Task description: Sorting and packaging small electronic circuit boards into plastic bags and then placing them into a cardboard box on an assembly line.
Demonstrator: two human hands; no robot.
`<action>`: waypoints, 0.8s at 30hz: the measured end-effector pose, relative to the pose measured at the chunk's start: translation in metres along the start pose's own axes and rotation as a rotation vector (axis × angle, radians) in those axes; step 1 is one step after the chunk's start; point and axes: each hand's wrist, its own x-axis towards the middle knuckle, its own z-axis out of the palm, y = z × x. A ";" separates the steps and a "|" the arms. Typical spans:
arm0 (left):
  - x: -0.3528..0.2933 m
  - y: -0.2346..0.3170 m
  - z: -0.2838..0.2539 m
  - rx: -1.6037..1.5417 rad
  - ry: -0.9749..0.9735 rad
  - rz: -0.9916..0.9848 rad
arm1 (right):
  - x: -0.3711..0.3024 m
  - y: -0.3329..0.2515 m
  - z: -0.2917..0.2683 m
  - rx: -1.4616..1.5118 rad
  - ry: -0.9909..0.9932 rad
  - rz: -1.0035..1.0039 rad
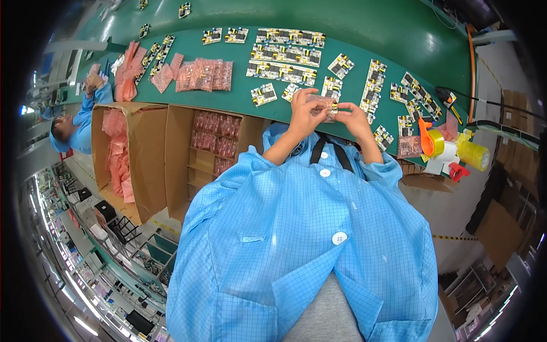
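Note:
In front of my chest, at the table's near edge, my left hand [305,114] is closed on a clear pinkish bubble-wrap bag [320,102]. A small circuit board [334,107] shows at the bag's right side, partly inside or behind it; how far in, I cannot tell. My right hand [354,119] pinches the board's right end between thumb and fingers. Just beyond my hands lie single circuit boards, one [331,87] directly behind the bag and another [290,91] half hidden by my left fingers.
Rows of joined boards [285,54] and a pile of pink bubble bags [205,74] lie on the green table [239,105]. Tape rolls [473,155] and an orange tape dispenser [425,137] sit at the right. Cardboard boxes [149,162] stand at the near left; a co-worker [82,125] works beyond.

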 end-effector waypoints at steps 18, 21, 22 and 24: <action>0.056 -0.029 -0.145 0.069 0.289 -0.149 | 0.063 -0.121 0.137 -0.014 -0.238 -0.134; 0.059 -0.033 -0.175 0.110 0.336 -0.181 | 0.074 -0.134 0.168 -0.039 -0.319 -0.139; 0.059 -0.035 -0.186 0.123 0.443 -0.169 | 0.078 -0.135 0.176 -0.029 -0.332 -0.136; 0.054 -0.040 -0.210 0.191 0.633 -0.239 | 0.076 -0.144 0.197 -0.006 -0.353 -0.107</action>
